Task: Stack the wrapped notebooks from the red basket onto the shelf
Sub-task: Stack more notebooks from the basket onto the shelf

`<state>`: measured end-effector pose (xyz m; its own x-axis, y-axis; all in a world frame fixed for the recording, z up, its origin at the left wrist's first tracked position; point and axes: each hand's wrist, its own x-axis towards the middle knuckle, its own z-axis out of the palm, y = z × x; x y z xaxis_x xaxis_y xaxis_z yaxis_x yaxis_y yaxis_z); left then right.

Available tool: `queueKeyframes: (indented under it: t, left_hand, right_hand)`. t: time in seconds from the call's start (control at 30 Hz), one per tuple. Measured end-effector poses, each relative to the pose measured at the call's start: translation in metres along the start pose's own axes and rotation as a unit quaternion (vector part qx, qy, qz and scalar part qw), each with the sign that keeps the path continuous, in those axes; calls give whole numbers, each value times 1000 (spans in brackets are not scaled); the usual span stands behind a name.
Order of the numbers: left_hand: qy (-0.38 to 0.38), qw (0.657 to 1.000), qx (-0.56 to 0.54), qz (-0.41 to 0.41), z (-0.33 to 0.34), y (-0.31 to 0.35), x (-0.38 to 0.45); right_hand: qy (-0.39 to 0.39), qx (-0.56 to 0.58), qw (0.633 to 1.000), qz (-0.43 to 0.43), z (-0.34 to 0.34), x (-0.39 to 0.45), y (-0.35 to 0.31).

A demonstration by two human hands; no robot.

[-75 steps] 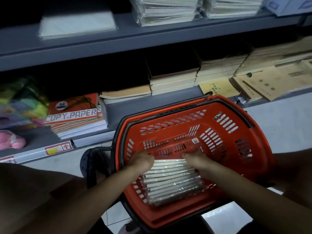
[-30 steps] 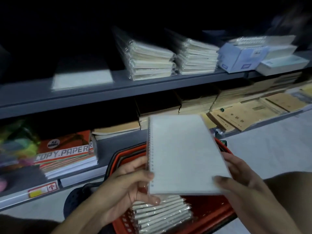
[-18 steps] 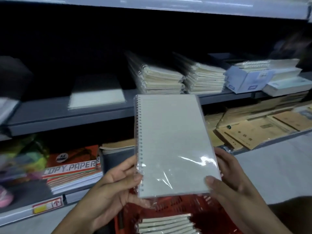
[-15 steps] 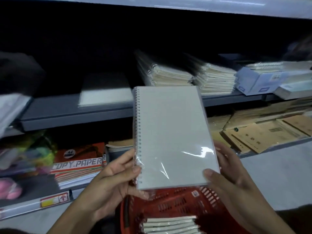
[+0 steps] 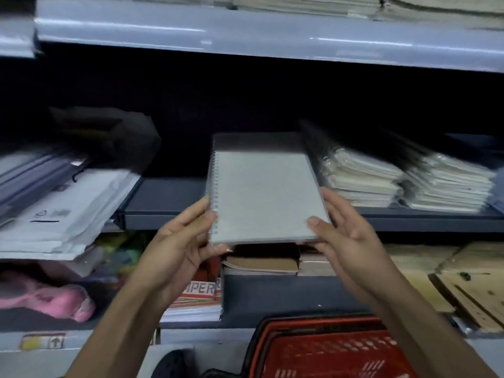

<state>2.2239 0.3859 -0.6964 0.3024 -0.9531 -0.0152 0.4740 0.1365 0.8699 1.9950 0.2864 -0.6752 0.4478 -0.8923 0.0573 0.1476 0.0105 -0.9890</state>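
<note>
both hands gripped one wrapped notebook (image 5: pixel 266 196) by its near corners, left hand (image 5: pixel 181 242) at the spiral edge, right hand (image 5: pixel 345 233) opposite. it hung over the middle shelf (image 5: pixel 169 211), just left of the notebook stacks (image 5: pixel 362 181). the red basket (image 5: pixel 327 353) sat well below.

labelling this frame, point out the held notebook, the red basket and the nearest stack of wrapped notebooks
held notebook (image 5: pixel 266 197), head view, cover centre
red basket (image 5: pixel 327 353), head view, slotted wall
stack of wrapped notebooks (image 5: pixel 360 184), head view, front edge
</note>
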Motion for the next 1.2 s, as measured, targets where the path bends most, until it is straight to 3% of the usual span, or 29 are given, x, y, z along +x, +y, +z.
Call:
queueKeyframes:
  t: [0.13, 0.27, 0.53, 0.77, 0.87, 1.07, 1.2]
  left_hand:
    - [88, 996, -1, 29, -8, 4, 23]
    - [161, 980, 110, 43, -10, 2, 30]
    - [154, 946, 273, 83, -7, 5, 50]
    - [220, 838, 486, 113, -16, -3, 79]
    - [233, 818, 511, 125, -14, -6, 79]
    - [236, 817, 511, 127, -13, -7, 79]
    - [249, 795, 513, 206, -12, -10, 74]
  right_hand:
    - [11, -14, 999, 50, 18, 38, 6]
    - [2, -102, 991, 87, 9, 42, 18]
    - [112, -226, 967, -21, 6, 67, 33]
    - [151, -247, 955, -62, 23, 101, 44]
    - [147, -260, 952, -72, 24, 110, 44]
    - [145, -279, 946, -74, 26, 111, 48]
    - [141, -267, 950, -79, 19, 89, 43]
